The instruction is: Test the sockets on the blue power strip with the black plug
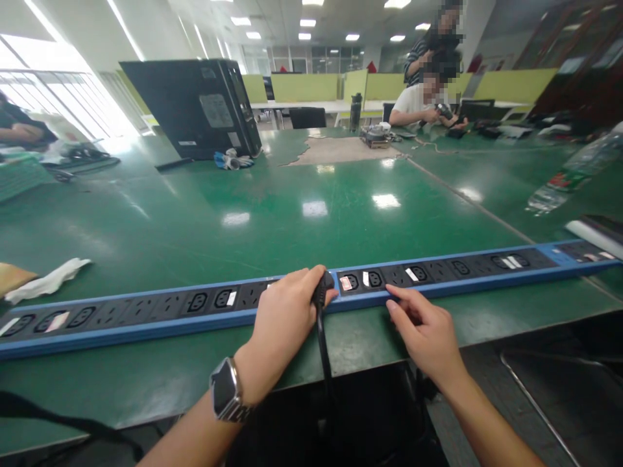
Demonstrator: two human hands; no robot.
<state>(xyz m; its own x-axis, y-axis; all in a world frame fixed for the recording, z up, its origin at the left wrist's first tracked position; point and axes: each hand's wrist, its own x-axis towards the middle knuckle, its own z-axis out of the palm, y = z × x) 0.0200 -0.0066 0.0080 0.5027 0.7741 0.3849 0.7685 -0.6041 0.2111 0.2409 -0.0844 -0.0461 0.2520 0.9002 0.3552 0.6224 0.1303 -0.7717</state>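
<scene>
In my head view, the blue power strip (360,290) lies along the near side of the desk (292,227), sockets (374,279) upward, probably to keep them within reach. My left hand (287,305) is closed around a black plug (326,283) over the strip's middle, seemingly gripped by its body so the cord (324,350) hangs free on the strip's near side. That hand arches palm down. My right hand (426,327) is half curled, apparently holding nothing, index fingertip at the strip's near edge.
</scene>
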